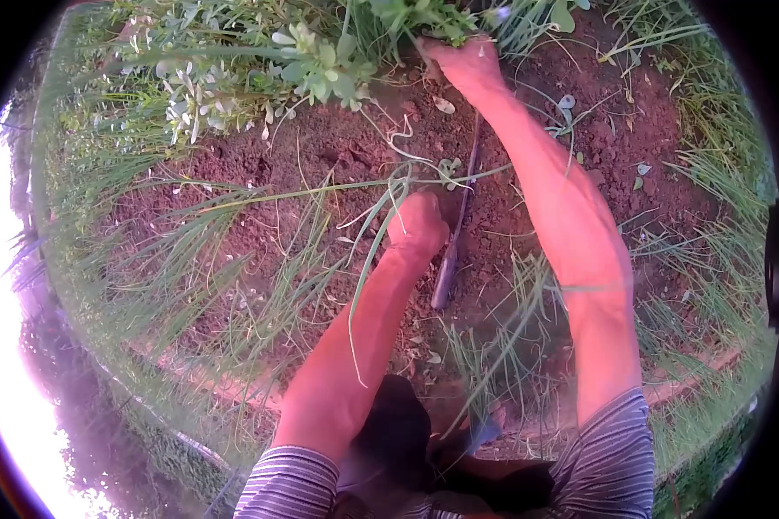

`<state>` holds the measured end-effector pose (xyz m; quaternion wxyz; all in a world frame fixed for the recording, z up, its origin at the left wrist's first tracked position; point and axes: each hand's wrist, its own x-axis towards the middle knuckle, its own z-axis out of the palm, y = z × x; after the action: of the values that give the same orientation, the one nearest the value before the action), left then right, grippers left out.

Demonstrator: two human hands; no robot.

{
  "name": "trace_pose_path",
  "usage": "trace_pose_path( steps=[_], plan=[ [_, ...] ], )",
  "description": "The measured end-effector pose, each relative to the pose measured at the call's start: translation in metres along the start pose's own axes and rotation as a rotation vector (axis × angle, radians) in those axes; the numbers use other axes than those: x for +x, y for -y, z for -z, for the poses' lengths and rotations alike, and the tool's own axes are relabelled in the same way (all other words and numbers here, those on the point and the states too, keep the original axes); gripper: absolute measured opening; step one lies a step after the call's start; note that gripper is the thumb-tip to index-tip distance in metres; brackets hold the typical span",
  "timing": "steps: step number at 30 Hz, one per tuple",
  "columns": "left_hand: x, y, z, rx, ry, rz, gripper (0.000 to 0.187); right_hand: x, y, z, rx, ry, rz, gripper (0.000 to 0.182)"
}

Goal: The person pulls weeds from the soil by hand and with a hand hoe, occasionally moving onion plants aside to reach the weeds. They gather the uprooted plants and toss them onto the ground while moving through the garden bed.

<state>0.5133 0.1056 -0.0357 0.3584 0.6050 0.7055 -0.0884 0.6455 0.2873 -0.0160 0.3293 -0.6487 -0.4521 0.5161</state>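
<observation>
My left hand (419, 227) is closed low over the reddish soil (346, 151), with long thin green leaves (391, 203) rising from it and trailing back over my forearm. Farther forward, my right hand (469, 62) reaches to the base of leafy green plants (424, 17); its fingers are partly hidden by foliage, and what they touch cannot be made out. Between my arms a dark, slender tool with a thicker handle (446, 277) lies on the soil, its far end toward my right hand.
Pale-leaved bushy weeds (325, 73) grow at the upper left. Thin grass-like plants (277, 285) lean across the soil on the left, and more stand near my right arm (515, 316). Tall grass (727, 147) borders the right side. A soil ridge (225, 385) runs near my legs.
</observation>
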Motion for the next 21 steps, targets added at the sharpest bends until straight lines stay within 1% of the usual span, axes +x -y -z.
trace_pose_path(
  steps=[1, 4, 5, 6, 8, 9, 11, 13, 16, 18, 19, 20, 21],
  plan=[
    [-0.002, 0.001, 0.001, -0.011, 0.014, 0.014, 0.013, -0.002, -0.006, -0.002, -0.035, 0.070, -0.019, 0.029],
    [-0.002, 0.000, 0.000, 0.028, 0.008, 0.002, 0.016, -0.015, -0.037, -0.025, -0.164, -0.032, 0.116, 0.027],
    [-0.002, -0.001, 0.004, 0.010, 0.069, 0.048, 0.019, -0.018, -0.035, -0.028, -0.508, -0.086, 0.463, 0.027],
    [-0.002, -0.002, 0.006, 0.004, 0.056, 0.049, 0.020, -0.025, -0.030, -0.032, -0.539, -0.065, 0.249, 0.028],
    [-0.004, -0.001, 0.004, -0.010, 0.037, 0.063, 0.021, -0.022, -0.033, -0.053, -0.643, -0.046, 0.352, 0.025],
    [-0.005, 0.001, 0.002, -0.060, -0.002, 0.061, 0.021, -0.023, -0.036, -0.062, -0.673, -0.157, 0.451, 0.024],
    [-0.003, 0.004, 0.000, -0.007, 0.005, -0.001, 0.020, -0.023, -0.038, -0.077, -0.728, -0.386, 0.651, 0.023],
    [-0.001, 0.005, 0.000, 0.044, 0.007, -0.029, 0.019, -0.022, -0.039, -0.083, -0.768, -0.417, 0.691, 0.027],
    [-0.004, 0.003, 0.008, 0.016, 0.025, -0.037, 0.019, 0.005, -0.069, -0.078, -0.645, -0.224, 0.629, 0.035],
    [-0.003, 0.004, 0.008, -0.002, 0.033, -0.034, 0.020, 0.003, -0.052, -0.075, -0.348, 0.018, 0.280, 0.036],
    [-0.002, 0.005, 0.006, 0.000, 0.021, -0.033, 0.020, -0.011, -0.047, -0.081, 0.434, 0.151, 0.285, 0.035],
    [-0.002, 0.006, 0.004, 0.001, 0.009, -0.030, 0.021, -0.016, -0.044, -0.083, 0.721, 0.298, 0.133, 0.035],
    [0.000, 0.005, 0.004, 0.020, 0.050, -0.014, 0.020, -0.019, -0.040, -0.082, 0.608, 0.338, 0.034, 0.032]
  ],
)
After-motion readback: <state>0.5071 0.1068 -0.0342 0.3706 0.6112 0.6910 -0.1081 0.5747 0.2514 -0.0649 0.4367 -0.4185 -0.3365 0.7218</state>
